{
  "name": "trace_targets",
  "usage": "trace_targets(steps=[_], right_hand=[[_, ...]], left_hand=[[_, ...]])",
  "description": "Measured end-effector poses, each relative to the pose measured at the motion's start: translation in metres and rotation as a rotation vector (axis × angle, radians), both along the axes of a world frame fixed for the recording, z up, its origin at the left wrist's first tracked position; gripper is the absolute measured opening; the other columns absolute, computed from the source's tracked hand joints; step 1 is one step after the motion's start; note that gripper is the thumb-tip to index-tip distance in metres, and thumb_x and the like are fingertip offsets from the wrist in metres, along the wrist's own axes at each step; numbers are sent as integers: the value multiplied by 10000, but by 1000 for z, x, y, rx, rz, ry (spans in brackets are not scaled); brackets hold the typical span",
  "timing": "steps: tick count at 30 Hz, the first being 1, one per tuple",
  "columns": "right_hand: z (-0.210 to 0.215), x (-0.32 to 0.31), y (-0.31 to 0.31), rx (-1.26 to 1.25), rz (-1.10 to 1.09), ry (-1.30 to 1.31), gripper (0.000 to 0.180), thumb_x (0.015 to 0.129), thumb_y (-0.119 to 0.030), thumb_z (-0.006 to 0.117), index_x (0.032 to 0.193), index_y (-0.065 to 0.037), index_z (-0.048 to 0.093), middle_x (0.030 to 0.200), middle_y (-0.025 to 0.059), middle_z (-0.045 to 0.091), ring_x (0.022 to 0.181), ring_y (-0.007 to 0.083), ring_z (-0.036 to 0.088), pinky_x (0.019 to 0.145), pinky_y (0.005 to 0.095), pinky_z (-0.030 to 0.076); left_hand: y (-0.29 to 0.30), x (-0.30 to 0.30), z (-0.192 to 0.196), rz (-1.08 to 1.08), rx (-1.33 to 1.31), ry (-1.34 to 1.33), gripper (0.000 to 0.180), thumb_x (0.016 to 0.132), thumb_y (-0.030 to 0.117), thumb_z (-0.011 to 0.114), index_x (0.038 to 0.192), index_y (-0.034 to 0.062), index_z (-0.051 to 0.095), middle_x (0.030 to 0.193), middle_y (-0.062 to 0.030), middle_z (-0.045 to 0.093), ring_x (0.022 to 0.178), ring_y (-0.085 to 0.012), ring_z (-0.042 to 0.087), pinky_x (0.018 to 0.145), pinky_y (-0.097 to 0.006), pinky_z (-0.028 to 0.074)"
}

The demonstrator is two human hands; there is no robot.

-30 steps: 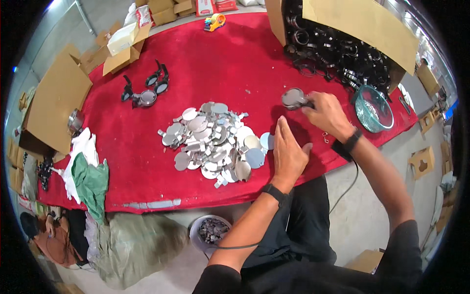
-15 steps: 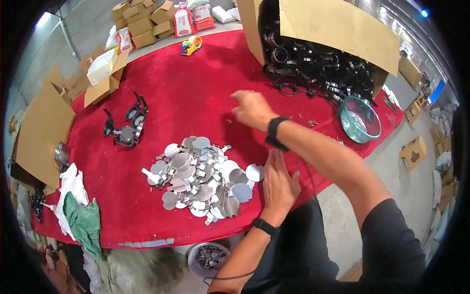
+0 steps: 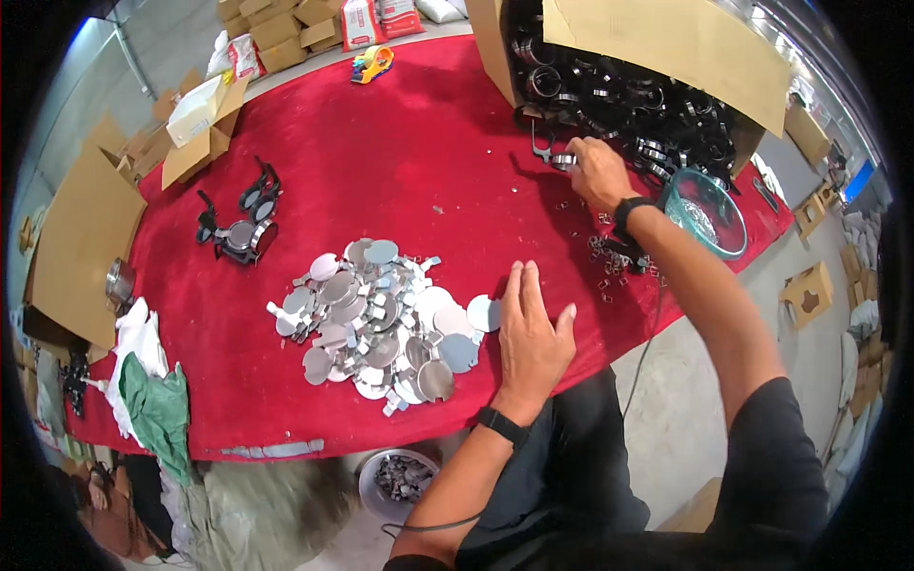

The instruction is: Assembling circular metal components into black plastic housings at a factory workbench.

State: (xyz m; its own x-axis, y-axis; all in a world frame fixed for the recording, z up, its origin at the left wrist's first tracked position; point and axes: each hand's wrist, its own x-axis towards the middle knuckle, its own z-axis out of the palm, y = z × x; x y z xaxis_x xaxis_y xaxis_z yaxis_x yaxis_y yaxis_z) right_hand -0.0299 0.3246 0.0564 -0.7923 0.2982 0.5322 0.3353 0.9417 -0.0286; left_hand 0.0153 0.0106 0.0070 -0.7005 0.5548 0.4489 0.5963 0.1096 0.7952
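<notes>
Pinching one black-and-silver ring-shaped part [image 3: 564, 163] by its edge, the right hand [image 3: 600, 174] holds it at the red cloth-covered surface [image 3: 409, 152], near one brown cardboard carton [image 3: 666, 52]; it looks light, stiff and slick, so the edge suits. The left hand [image 3: 531, 344] lies flat, empty, beside round silver metal discs [image 3: 436, 381], too overlapped to count. One translucent teal bowl [image 3: 729, 235] stands nearby.

The right fingers [image 3: 584, 152] partly hide a black-and-silver metal ring [image 3: 563, 162]; beyond them, the top edge crops a brown cardboard box [image 3: 666, 48].
</notes>
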Motion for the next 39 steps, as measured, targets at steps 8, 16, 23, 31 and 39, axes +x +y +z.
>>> trace_targets(steps=[8,16,23,31,39], right_hand=[[99,67,-41,-48,336,-574,334,729,-40,761,1050,-62,848,1030,156,795,1015,379,721,923,469,595],[54,44,-126,138,617,-710,203,781,-132,806,978,-92,833,968,95,786,1019,322,702,930,455,582],[72,4,-172,-196,767,-638,418,792,-78,796,1199,16,790,1127,231,795,1064,423,747,978,499,596],[40,27,-299,-26,762,-578,237,804,-137,797,1011,-31,754,936,162,702,896,346,752,797,463,626],[28,16,-301,190,888,-432,121,866,-181,705,925,-93,764,980,93,641,981,259,706,773,408,617]], left_hand=[[0,0,2,136,286,118,657,1147,326,536,1648,-71,384,1705,-338,366,1575,-487,381,1307,-550,310],[3,7,8,30,170,-31,521,920,191,847,1331,-43,628,1357,-282,621,1246,-500,639,1048,-541,543],[5,4,-3,-86,125,-52,445,945,221,813,1294,-11,663,1256,-251,704,1223,-464,659,971,-536,555],[2,9,-19,-167,-51,7,603,1118,402,603,1649,136,498,1180,-234,686,1052,-423,677,952,-533,514],[7,0,-38,-150,70,43,512,1084,205,608,1580,87,566,1037,-168,603,895,-345,622,775,-497,480]])
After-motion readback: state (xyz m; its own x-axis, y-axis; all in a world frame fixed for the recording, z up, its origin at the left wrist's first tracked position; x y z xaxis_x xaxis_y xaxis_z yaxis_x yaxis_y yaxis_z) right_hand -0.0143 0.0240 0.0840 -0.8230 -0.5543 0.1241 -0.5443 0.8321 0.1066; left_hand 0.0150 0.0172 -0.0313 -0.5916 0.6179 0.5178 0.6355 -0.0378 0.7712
